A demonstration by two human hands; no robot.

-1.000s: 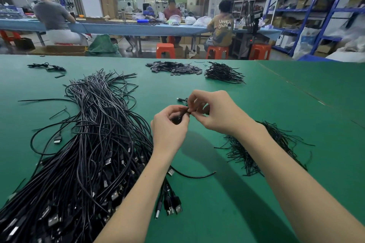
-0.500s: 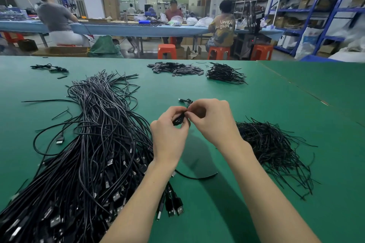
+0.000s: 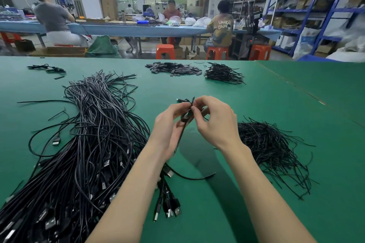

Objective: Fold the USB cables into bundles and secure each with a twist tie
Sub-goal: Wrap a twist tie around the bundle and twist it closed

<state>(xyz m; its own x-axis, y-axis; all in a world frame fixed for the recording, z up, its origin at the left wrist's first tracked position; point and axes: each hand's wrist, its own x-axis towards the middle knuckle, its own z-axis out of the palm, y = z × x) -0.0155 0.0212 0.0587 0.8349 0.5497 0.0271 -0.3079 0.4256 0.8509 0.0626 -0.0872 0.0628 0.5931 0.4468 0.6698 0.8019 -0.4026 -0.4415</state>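
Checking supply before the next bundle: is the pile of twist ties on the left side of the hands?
No, the twist tie pile lies to the right of the right hand; the loose cables are left.

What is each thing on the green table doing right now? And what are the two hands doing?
Left hand: grips the folded cable.
Right hand: pinches the twist tie at the bundle.
Folded cable: bunched small, held above the table.
Twist tie: one end hangs down loose.
Big cable pile: loose, not folded.
Twist tie pile: loose, spread beside the right arm.
Far bundle pile: heaped at the table's far edge.
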